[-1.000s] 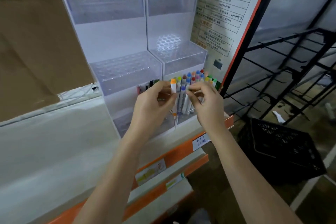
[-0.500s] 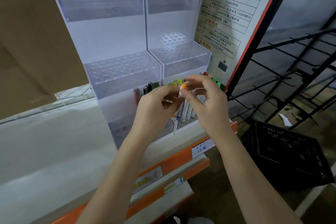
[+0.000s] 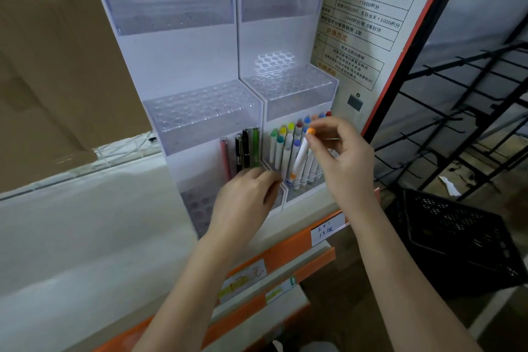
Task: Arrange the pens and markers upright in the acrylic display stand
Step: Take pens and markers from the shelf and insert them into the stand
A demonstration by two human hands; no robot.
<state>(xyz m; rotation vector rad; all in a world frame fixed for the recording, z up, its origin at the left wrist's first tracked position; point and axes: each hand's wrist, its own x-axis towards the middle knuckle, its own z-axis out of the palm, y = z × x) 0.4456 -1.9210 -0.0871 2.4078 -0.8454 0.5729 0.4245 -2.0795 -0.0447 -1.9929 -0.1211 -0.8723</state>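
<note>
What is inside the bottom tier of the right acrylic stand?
Upright white markers with coloured caps fill the bottom tier. The right hand pinches an orange-capped marker in front, hiding the markers behind it.

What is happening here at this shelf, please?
A person is filling an acrylic display stand on a shop shelf. The right hand pinches the top of an orange-capped marker, tilted, its lower end among the coloured markers already upright in the lower right section. The left hand rests at the stand's lower front, below a few pens standing in the left section.
</note>
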